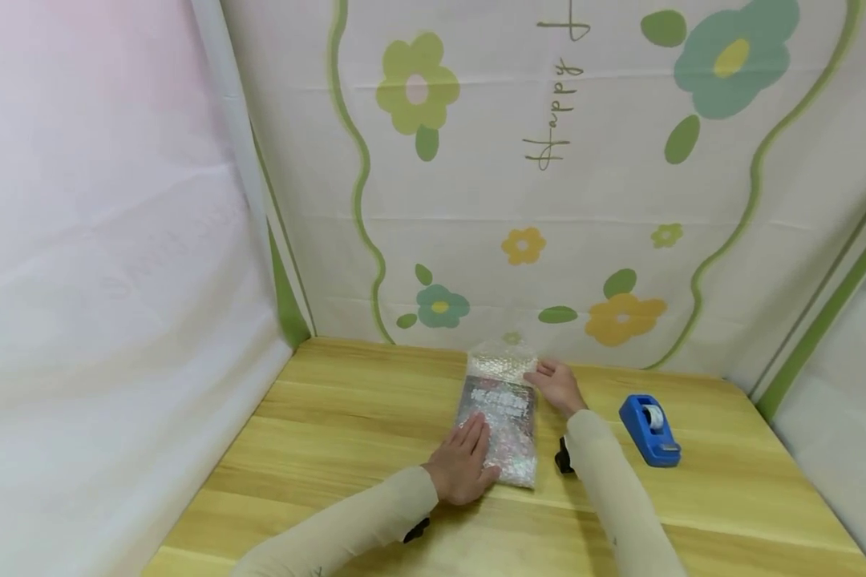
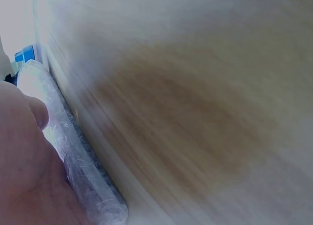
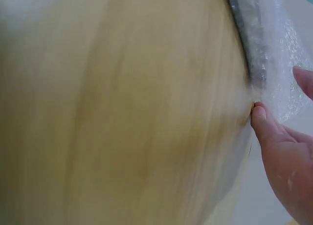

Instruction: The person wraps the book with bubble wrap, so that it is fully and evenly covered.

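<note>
A dark book or box with pale lettering (image 1: 501, 413) lies flat inside a clear bubble-wrap sleeve (image 1: 523, 473). My left hand (image 1: 462, 461) rests on the lower left part of the sleeve, palm down and fingers extended. The left wrist view shows this hand (image 2: 29, 171) pressed against the wrap's edge (image 2: 93, 186). Near the sleeve's top right corner, my right hand (image 1: 559, 389) touches the loose bubble-wrap flap (image 1: 501, 365). In the right wrist view its thumb and finger are apart at the wrap's edge (image 3: 261, 54).
A blue tape dispenser (image 1: 651, 433) with a roll of clear tape stands right of my right forearm. The wooden table (image 1: 332, 425) ends at a flower-printed cloth (image 1: 476, 240) behind, with a white cloth (image 1: 115, 320) at the left.
</note>
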The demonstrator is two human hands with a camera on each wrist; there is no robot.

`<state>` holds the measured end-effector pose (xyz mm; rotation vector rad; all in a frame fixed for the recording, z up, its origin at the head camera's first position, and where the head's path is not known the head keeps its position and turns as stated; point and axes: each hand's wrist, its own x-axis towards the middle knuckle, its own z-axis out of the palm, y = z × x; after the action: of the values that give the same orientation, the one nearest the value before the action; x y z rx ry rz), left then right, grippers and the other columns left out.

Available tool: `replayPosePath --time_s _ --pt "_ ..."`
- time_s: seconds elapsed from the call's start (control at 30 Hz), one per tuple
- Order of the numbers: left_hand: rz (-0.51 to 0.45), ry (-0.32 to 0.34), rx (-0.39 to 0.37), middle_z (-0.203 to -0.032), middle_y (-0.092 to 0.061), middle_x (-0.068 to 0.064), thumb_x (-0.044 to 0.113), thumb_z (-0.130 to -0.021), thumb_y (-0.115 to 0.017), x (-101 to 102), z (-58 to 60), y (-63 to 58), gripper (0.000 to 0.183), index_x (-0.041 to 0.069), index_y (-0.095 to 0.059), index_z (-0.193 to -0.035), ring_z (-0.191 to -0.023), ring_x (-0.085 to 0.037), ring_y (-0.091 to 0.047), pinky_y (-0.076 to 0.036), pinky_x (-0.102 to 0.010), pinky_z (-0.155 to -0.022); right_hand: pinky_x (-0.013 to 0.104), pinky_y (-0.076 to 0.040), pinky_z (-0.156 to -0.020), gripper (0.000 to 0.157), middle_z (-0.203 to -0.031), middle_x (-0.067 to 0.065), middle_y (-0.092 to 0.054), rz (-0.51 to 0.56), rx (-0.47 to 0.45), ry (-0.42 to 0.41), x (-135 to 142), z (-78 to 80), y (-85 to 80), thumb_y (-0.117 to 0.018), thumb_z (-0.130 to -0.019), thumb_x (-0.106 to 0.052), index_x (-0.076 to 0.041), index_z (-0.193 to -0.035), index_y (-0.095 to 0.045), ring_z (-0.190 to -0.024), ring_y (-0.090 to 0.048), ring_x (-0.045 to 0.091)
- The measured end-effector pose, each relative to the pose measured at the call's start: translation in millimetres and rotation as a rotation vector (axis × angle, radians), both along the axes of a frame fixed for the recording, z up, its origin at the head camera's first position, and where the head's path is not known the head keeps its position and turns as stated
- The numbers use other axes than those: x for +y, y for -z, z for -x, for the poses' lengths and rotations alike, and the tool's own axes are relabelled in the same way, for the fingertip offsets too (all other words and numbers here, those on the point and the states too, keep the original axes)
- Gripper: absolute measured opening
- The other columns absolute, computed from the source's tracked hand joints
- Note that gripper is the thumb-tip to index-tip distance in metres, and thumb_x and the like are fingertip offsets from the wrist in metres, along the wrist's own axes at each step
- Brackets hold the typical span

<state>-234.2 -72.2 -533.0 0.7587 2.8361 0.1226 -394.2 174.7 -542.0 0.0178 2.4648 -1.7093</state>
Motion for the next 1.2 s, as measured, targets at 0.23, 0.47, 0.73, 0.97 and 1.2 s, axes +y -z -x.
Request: replayPosePath --time_s 0.23,0.47,0.73,0.97,1.2 --pt "0.010 0.006 0.031 -0.180 -0.007 -0.014 0.053 -0.113 -0.030 0.4 0.8 1.6 0.077 0.003 -0.015 -0.170 -0.168 -0.027 -0.006 -0.018 -0.044 -0.135 0.049 -0.052 -0.115 0.068 -0.157 0.027 -0.052 0.060 0.044 0.114 -3.3 0.4 -3.8 -0.070 -0.103 -0.025 0.003 -0.158 -0.044 -0.145 -0.053 0.040" --pt "-0.003 0.009 0.024 -0.180 -0.004 -0.014 0.053 -0.113 -0.030 -1.4 2.4 0.9 0.077 0.003 -0.013 -0.170 -0.168 -0.028 -0.005 -0.017 -0.046 -0.136 0.042 -0.059 -0.105 0.059 -0.146 0.018 -0.065 0.070 0.100 0.109 -5.5 2.9 -11.3 -0.075 -0.101 -0.030 -0.006 -0.151 -0.057 -0.134 -0.062 0.032" --pt "0.022 0.001 0.013 -0.180 -0.005 -0.012 0.055 -0.113 -0.028 2.6 0.7 1.7 0.078 0.004 -0.014 -0.170 -0.168 -0.026 -0.005 -0.017 -0.044 -0.136 0.051 -0.055 -0.109 0.053 -0.137 0.016 -0.072 -0.077 0.239 -0.024 -6.7 2.2 -26.6 -0.078 -0.099 -0.030 -0.006 -0.144 -0.064 -0.129 -0.066 0.034" --pt "0.030 -0.007 -0.011 -0.180 -0.002 -0.011 0.055 -0.113 -0.025 3.3 -6.1 -8.9 0.077 0.005 -0.011 -0.170 -0.168 -0.025 -0.003 -0.015 -0.042 -0.136 0.052 -0.060 -0.100 0.046 -0.139 0.022 -0.069 -0.189 0.356 -0.160 -21.3 4.6 -47.5 -0.076 -0.100 -0.022 -0.001 -0.140 -0.067 -0.122 -0.070 0.039" --pt "0.050 -0.011 0.005 -0.180 -0.008 -0.010 0.055 -0.113 -0.030 3.3 -12.4 -21.6 0.077 0.006 -0.017 -0.170 -0.168 -0.024 -0.009 -0.019 -0.041 -0.135 0.049 -0.063 -0.092 0.031 -0.126 0.019 -0.076 -0.347 0.509 -0.231 -35.0 8.3 -58.5 -0.075 -0.100 -0.016 -0.002 -0.126 -0.077 -0.111 -0.076 0.036"
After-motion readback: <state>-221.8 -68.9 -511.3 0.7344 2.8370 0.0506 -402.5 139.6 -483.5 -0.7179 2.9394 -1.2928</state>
